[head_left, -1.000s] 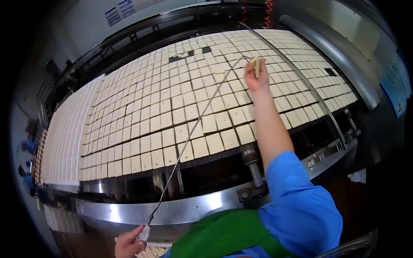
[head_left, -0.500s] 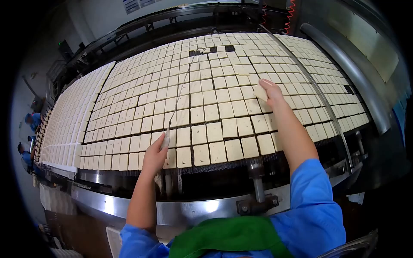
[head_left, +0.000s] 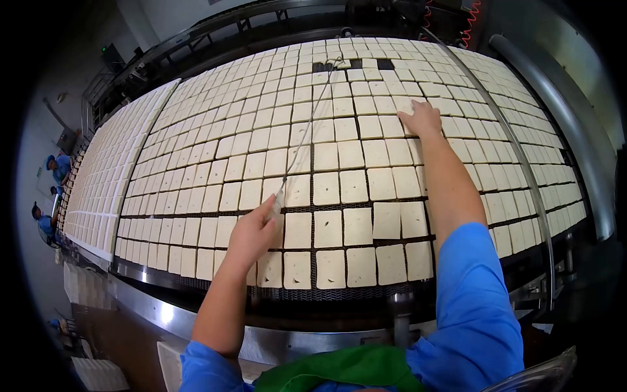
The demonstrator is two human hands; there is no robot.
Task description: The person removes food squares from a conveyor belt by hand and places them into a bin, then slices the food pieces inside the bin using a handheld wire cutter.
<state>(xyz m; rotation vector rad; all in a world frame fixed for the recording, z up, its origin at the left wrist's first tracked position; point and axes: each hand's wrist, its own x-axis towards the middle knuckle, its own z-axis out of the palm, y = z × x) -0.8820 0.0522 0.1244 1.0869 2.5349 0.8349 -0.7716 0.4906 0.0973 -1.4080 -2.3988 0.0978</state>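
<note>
Clasping a long thin rod (head_left: 309,124) by its pale handle (head_left: 279,200), the left hand (head_left: 253,236) has its fingers clamped there; the rod slants over cream squares (head_left: 328,228) lying in rows on the dark mesh belt (head_left: 326,293). The right hand (head_left: 424,120) is out over them, thumb and fingers apart; from here I can't tell whether they touch one

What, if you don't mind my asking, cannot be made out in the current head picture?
All in the head view:
What lies beneath the right hand: the hand itself covers the pale square slabs there.
Whether the thin rod touches a slab at its far tip: too small.
What the co-workers are handling: too small.
The full outline of the white container: partly hidden by the left sleeve, cut off by the bottom edge.
</note>
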